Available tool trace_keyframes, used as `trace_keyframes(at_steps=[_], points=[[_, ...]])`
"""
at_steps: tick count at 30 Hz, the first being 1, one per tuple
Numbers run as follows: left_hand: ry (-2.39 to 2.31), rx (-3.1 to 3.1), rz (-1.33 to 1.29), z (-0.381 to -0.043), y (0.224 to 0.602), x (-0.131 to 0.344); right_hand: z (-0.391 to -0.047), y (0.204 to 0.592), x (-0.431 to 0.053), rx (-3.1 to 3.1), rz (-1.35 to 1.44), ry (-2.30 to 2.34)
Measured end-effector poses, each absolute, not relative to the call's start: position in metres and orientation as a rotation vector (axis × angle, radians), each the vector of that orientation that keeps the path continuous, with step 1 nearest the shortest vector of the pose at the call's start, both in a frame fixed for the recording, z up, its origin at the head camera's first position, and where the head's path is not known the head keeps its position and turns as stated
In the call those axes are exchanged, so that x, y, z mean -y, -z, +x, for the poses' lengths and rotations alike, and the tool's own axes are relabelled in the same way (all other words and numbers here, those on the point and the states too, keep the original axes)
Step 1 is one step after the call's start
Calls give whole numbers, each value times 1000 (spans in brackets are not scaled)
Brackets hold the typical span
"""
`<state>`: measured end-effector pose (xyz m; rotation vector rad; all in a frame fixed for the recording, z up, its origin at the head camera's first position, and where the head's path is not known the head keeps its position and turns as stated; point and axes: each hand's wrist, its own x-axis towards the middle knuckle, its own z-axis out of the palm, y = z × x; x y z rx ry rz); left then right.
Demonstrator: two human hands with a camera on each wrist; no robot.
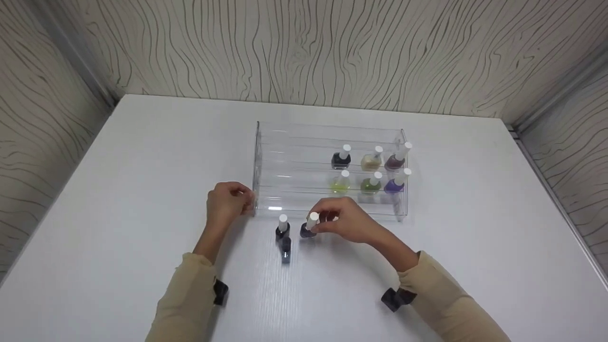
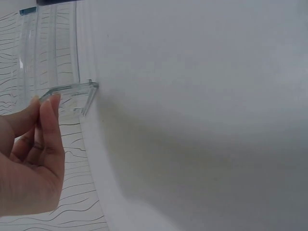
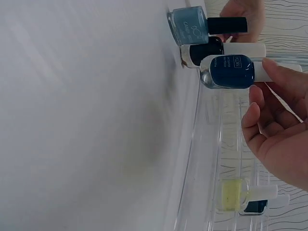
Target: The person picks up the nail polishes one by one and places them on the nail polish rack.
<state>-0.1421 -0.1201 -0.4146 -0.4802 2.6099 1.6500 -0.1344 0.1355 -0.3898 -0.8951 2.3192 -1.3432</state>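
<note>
My left hand point(image 1: 227, 203) pinches the left side edge of a clear acrylic tiered rack point(image 1: 285, 176); the left wrist view shows thumb and fingertips meeting on the rack's end panel point(image 2: 72, 88). With thumb and fingers my right hand point(image 1: 349, 221) grips the white cap of a dark blue nail polish bottle point(image 3: 233, 72), upright just in front of the rack. Just left of it is a very dark nail polish bottle point(image 1: 282, 231) with a white cap. Nearer me is a light blue nail polish bottle point(image 3: 190, 26) with a black cap.
Two rows of nail polish fill the rack's right part: a black bottle point(image 1: 341, 160), a cream one point(image 1: 371, 162) and a brownish one point(image 1: 394, 162) behind; yellow point(image 1: 339, 184), green point(image 1: 370, 185) and purple point(image 1: 394, 185) in front. The white table point(image 1: 156, 152) meets a wood-patterned wall point(image 1: 304, 52).
</note>
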Motion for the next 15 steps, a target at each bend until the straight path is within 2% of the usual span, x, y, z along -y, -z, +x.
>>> trace_keyframes(at_steps=[15], points=[[-1625, -2647, -451, -141, 415, 120, -158, 372, -167, -2448, -795, 1359]])
